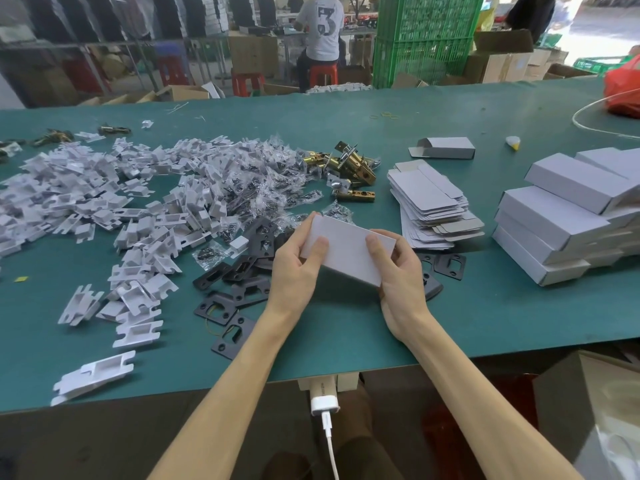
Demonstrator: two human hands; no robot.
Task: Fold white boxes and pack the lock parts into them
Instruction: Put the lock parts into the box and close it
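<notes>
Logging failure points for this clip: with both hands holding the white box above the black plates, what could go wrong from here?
1. The left grip and right grip press thumbs into the white box; its thin card could crease.
2. The left forearm passes close beside black plates near the table edge and might sweep one off.
3. The finished boxes lie staggered; adding another could make them slide.

White box (347, 252), teal table (450, 317), black strike plates (221, 308), brass latches (356, 164), green crates (426, 32)
</notes>
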